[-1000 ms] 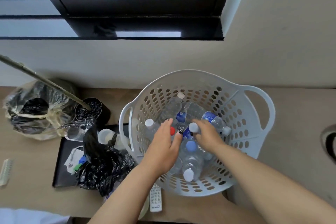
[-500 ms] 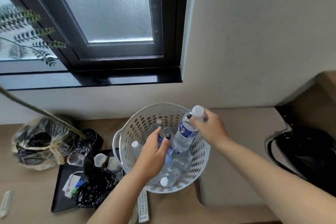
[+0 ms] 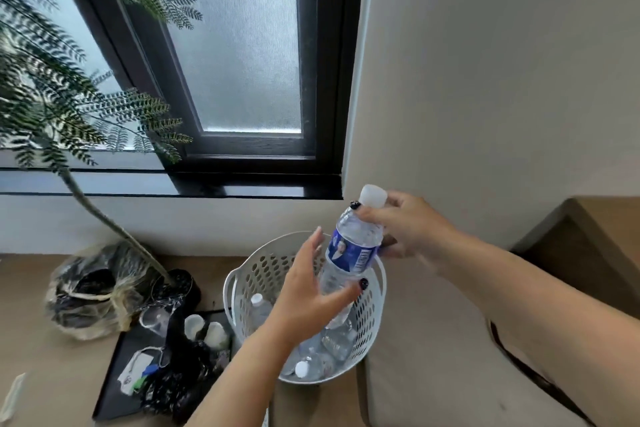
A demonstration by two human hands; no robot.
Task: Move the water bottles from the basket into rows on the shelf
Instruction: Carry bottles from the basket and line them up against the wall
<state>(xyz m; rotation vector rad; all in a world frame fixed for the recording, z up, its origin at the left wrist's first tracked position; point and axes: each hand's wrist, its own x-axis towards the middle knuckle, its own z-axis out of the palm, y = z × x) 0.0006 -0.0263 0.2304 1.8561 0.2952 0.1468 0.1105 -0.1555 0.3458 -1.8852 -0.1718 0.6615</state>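
A clear water bottle [image 3: 353, 253] with a blue label and white cap hangs upright above the white perforated basket [image 3: 242, 274]. My right hand [image 3: 408, 229] grips it at the neck just under the cap. My left hand [image 3: 308, 291] cups the bottle's lower body, thumb across the front. Several more bottles [image 3: 311, 364] lie in the bottom of the basket, partly hidden by my left arm. A wooden shelf corner [image 3: 588, 236] shows at the right edge.
A potted plant [image 3: 180, 284] with a leaning stem stands left of the basket, beside a plastic bag [image 3: 86, 291]. A black tray [image 3: 114, 385] holds cups, a glass and black plastic. A window [image 3: 235, 62] fills the wall above. A beige cushion [image 3: 433, 357] lies right of the basket.
My right hand has lifted the bottle up out of the basket. My left hand left the bottles in the basket and now holds the lifted bottle's lower part. The view has tilted upward.
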